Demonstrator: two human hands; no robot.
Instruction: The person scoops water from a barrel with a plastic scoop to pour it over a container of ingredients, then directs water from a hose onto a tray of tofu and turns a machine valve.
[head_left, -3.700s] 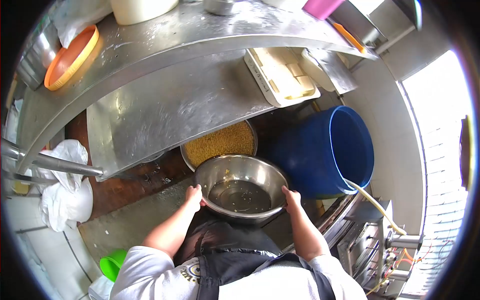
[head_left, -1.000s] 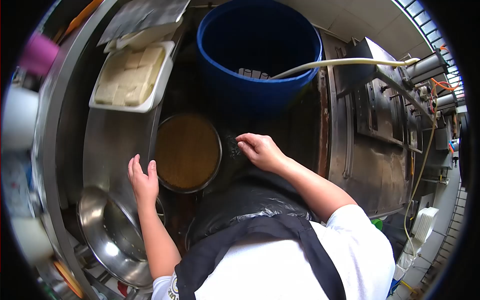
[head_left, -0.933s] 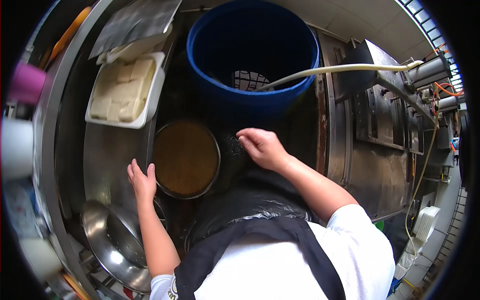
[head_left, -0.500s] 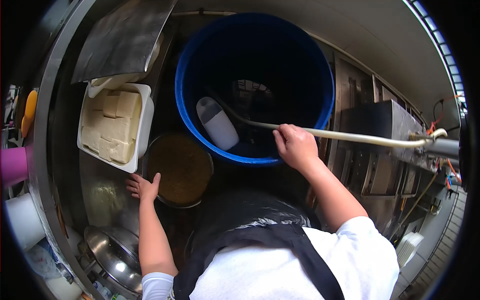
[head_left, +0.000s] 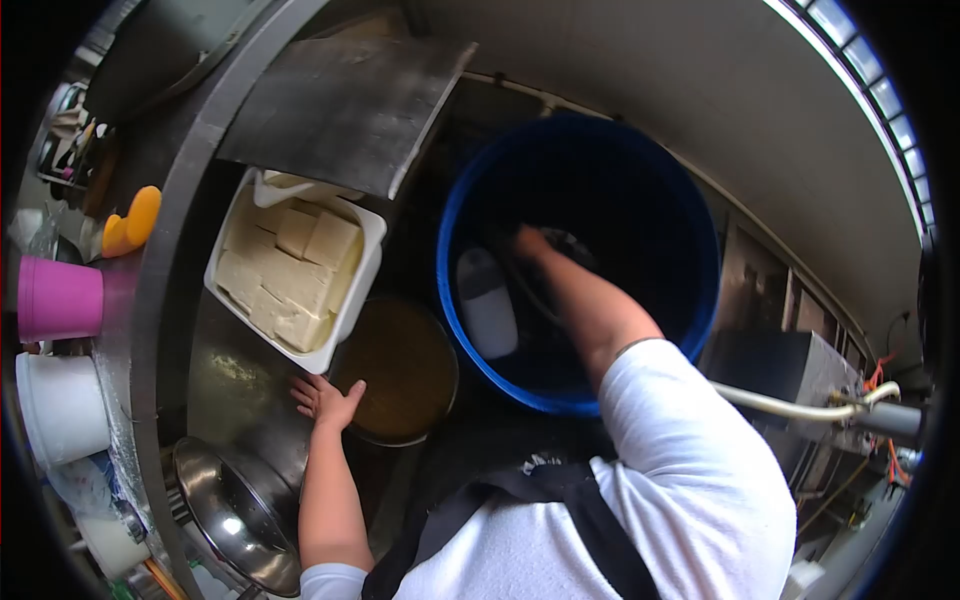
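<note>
My right hand [head_left: 530,243] reaches down inside a big blue barrel [head_left: 447,290]; its fingers are lost in the dark interior. A pale hose [head_left: 775,403] runs from the right, passes behind my right arm and continues into the barrel. Against the barrel's left inner wall leans a white plastic bottle-like container [head_left: 490,320]. My left hand [head_left: 328,402] is open, fingers spread, at the metal counter's edge, holding nothing. Just above it sits a white tub [head_left: 368,255] of tofu blocks [head_left: 285,270]. Beside the hand is a round vessel of brown liquid [head_left: 395,370].
A dark metal sheet [head_left: 345,105] overhangs the tub's far end. A steel bowl [head_left: 235,515] lies at the lower left. On the left shelf stand a pink bucket [head_left: 60,298], a white bucket [head_left: 62,408] and an orange object [head_left: 132,222]. A metal box [head_left: 800,370] is on the right.
My right hand has left the hose at the barrel's rim and gone deep into the barrel. The left hand stays spread beside the tub. The whole view has shifted.
</note>
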